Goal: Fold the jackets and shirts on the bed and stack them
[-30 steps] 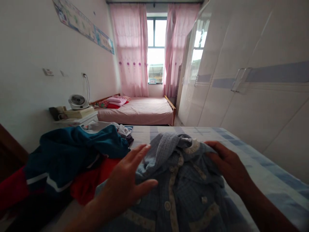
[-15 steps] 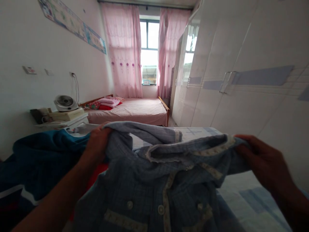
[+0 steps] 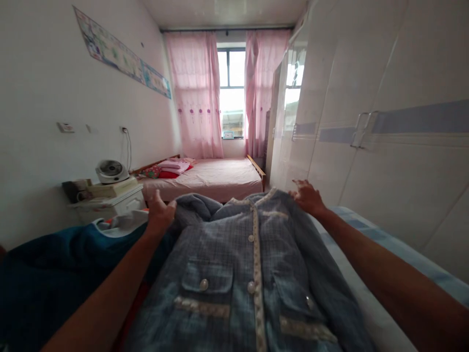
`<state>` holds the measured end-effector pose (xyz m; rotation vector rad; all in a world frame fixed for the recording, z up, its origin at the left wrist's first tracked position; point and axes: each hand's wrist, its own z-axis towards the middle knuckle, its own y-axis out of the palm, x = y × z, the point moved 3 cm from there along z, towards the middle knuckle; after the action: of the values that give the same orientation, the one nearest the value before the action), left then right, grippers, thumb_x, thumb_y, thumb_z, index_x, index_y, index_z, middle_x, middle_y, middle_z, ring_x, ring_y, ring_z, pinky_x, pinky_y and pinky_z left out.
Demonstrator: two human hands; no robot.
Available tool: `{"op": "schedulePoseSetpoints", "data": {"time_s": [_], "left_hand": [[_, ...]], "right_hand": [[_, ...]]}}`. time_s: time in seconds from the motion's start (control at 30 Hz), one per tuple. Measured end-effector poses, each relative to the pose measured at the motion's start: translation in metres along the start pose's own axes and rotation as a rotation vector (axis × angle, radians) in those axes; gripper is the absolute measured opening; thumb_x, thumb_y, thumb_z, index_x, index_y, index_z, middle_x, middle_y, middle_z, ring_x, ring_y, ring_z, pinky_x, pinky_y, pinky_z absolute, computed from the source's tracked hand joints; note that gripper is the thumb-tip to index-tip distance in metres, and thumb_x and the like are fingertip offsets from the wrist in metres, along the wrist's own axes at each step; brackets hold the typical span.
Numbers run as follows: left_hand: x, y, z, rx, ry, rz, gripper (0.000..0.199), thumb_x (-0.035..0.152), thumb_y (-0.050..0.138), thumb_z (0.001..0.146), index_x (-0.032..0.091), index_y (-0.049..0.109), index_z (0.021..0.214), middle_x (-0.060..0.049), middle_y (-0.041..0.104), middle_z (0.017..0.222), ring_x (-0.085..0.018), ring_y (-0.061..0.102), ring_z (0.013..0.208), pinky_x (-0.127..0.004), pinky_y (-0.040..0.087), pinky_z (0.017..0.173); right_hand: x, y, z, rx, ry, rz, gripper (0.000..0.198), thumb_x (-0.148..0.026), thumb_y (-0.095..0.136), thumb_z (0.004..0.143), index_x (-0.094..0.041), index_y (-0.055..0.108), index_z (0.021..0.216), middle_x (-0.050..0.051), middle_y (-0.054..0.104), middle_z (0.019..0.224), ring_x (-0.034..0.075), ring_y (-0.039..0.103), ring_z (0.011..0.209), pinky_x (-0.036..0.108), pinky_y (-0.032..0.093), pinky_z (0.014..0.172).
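A grey-blue denim-look jacket (image 3: 227,244) with pale trim, round buttons and flap pockets lies spread out in front of me, collar at the far end. My left hand (image 3: 161,213) is closed at its left shoulder edge, thumb against the cloth. At the opposite shoulder, my right hand (image 3: 308,196) pinches the fabric, with one finger stretched out above it. The fingertips of both hands are partly hidden by the cloth. Dark teal clothing (image 3: 66,264) with white edging lies beside my left forearm.
Under the jacket, a blue-and-white bedsheet (image 3: 361,234) shows on the right. A white cabinet (image 3: 122,200) with a fan (image 3: 112,171) stands at the left. Beyond are a pink-covered bed (image 3: 220,172) and a window with pink curtains (image 3: 194,93). White wardrobes (image 3: 395,166) line the right side.
The jacket has gone from raised and bunched to spread flatter, its front now facing up. My right hand has moved left and farther away. The view has tilted up.
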<state>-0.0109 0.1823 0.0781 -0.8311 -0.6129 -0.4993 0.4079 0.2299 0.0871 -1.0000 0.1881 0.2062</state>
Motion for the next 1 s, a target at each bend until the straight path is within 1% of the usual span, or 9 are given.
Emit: {"op": "schedulePoseSetpoints", "data": {"time_s": [0.1,0.23,0.37,0.5,0.67,0.77,0.87,0.93,1.0], "left_hand": [[-0.016,0.011,-0.045,-0.125,0.088,0.032,0.046,0.027,0.052,0.074,0.009,0.055,0.116,-0.017,0.046,0.135,-0.029,0.036,0.130,-0.041,0.026,0.110],[-0.037,-0.002,-0.121,-0.395,0.241,0.126,0.039,0.037,0.049,0.081,0.023,0.060,0.115,-0.005,0.047,0.137,-0.025,0.043,0.127,-0.039,0.034,0.107],[-0.075,-0.028,-0.174,-0.467,0.132,0.212,0.042,0.045,0.044,0.084,0.029,0.059,0.120,-0.001,0.052,0.134,-0.024,0.050,0.121,-0.036,0.040,0.102],[-0.112,-0.043,-0.201,-0.418,-0.013,0.337,0.051,0.051,0.040,0.084,0.023,0.054,0.125,-0.006,0.055,0.130,-0.026,0.053,0.118,-0.038,0.043,0.100],[-0.113,-0.049,-0.203,-0.427,-0.258,0.363,0.060,0.058,0.041,0.080,0.018,0.057,0.121,-0.011,0.065,0.116,-0.031,0.062,0.102,-0.041,0.050,0.090],[-0.099,-0.050,-0.198,-0.506,-0.319,0.284,0.067,0.062,0.040,0.076,0.015,0.057,0.120,-0.011,0.066,0.113,-0.031,0.062,0.103,-0.039,0.050,0.090],[-0.095,-0.052,-0.199,-0.542,-0.297,0.223,0.071,0.064,0.039,0.075,0.013,0.056,0.121,-0.011,0.060,0.122,-0.030,0.057,0.112,-0.038,0.048,0.094],[-0.101,-0.055,-0.204,-0.543,-0.298,0.207,0.071,0.063,0.042,0.074,0.014,0.053,0.125,-0.010,0.057,0.127,-0.030,0.054,0.115,-0.040,0.046,0.096],[-0.106,-0.062,-0.210,-0.531,-0.270,0.164,0.069,0.059,0.046,0.075,0.018,0.048,0.131,-0.008,0.052,0.132,-0.030,0.051,0.118,-0.042,0.044,0.098]], "right_hand": [[0.021,0.042,-0.053,-0.171,0.048,-0.024,0.048,-0.038,0.047,0.082,-0.012,0.052,0.122,0.018,0.052,0.130,0.034,0.050,0.116,0.054,0.039,0.093],[0.068,0.054,-0.134,-0.410,0.177,-0.044,0.061,-0.053,0.040,0.082,-0.009,0.052,0.122,0.019,0.053,0.129,0.031,0.049,0.119,0.044,0.038,0.099],[0.108,0.036,-0.193,-0.480,0.380,0.081,0.077,-0.067,0.039,0.076,-0.007,0.052,0.124,0.018,0.060,0.120,0.032,0.057,0.108,0.042,0.043,0.095],[0.114,0.032,-0.230,-0.559,0.446,0.348,0.063,-0.066,0.054,0.067,-0.016,0.066,0.104,0.012,0.069,0.106,0.033,0.062,0.100,0.041,0.048,0.088],[0.088,0.008,-0.209,-0.540,0.318,0.645,0.045,-0.054,0.050,0.071,-0.019,0.064,0.095,0.009,0.070,0.099,0.031,0.064,0.092,0.040,0.051,0.083],[0.092,-0.033,-0.157,-0.259,0.297,0.349,0.042,-0.049,0.043,0.074,-0.019,0.060,0.098,0.012,0.068,0.088,0.032,0.064,0.082,0.045,0.050,0.075],[0.098,-0.067,-0.119,0.079,0.186,-0.143,0.045,-0.044,0.035,0.080,-0.015,0.057,0.105,0.020,0.061,0.105,0.038,0.057,0.099,0.051,0.044,0.082],[0.097,-0.069,-0.118,0.147,0.105,-0.292,0.047,-0.042,0.032,0.082,-0.013,0.054,0.113,0.023,0.054,0.116,0.040,0.051,0.109,0.053,0.042,0.085],[0.094,-0.056,-0.138,0.086,0.056,-0.260,0.048,-0.044,0.031,0.083,-0.016,0.053,0.115,0.022,0.054,0.118,0.041,0.049,0.111,0.053,0.041,0.086]]}}
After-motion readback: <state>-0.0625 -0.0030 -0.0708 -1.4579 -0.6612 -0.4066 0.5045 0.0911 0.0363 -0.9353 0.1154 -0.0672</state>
